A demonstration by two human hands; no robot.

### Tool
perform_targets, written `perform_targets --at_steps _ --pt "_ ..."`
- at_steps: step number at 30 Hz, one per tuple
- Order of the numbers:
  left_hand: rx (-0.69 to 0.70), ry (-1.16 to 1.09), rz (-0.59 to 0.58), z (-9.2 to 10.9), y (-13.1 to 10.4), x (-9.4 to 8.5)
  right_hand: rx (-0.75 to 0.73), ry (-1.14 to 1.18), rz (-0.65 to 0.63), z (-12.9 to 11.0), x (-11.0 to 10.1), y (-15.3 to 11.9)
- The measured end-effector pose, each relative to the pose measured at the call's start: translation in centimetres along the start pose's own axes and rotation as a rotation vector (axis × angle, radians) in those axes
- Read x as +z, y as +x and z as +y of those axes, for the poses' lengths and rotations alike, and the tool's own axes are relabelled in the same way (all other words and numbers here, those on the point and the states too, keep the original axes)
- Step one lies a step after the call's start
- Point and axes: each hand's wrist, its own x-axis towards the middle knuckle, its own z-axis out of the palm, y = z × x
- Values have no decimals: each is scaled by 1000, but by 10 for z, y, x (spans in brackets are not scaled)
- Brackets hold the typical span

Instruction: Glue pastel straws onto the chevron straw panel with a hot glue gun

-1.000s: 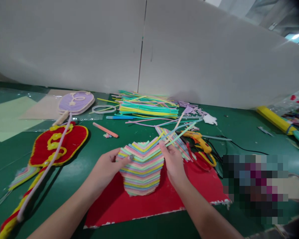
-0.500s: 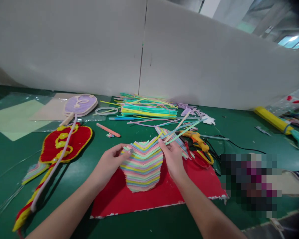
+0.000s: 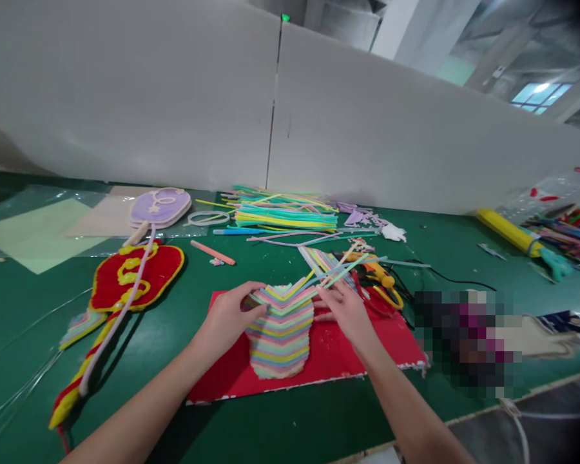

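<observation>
A striped panel of pastel pipe cleaners (image 3: pixel 281 345), its rows bent into V shapes, is in front of me over a red board (image 3: pixel 232 380). My left hand (image 3: pixel 234 314) pinches the panel's upper left edge between thumb and fingers. At the upper right edge, my right hand (image 3: pixel 345 312) has its thumb and index finger closed on the loose pipe cleaner ends (image 3: pixel 344 276), which stick out past the panel. Its other fingers reach behind the panel's right side. A second striped piece (image 3: pixel 319 260) lies just beyond my right hand.
Behind lies a pile of pipe cleaners (image 3: pixel 285 219). To the right are an orange glue gun (image 3: pixel 379 272) with a black cord and yellow-handled scissors (image 3: pixel 389 298). On the left rest a red fan (image 3: pixel 111 283) and a lilac fan (image 3: pixel 159 207). An orange marker (image 3: pixel 212 252) lies nearer the middle.
My right hand has slid outward from the panel's face to its right edge and the loose ends. The loose ends have shifted and cross differently. My left hand still grips the left edge.
</observation>
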Motion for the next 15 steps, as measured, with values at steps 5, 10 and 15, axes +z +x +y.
perform_targets --at_steps 5,10,15 --pt "142 204 -3 -3 0 -2 -65 3 129 6 -19 4" --pt "230 357 28 -4 -2 -1 -205 -106 305 6 -33 11" --pt "449 582 -226 5 -13 6 -294 -253 247 -1 -27 13"
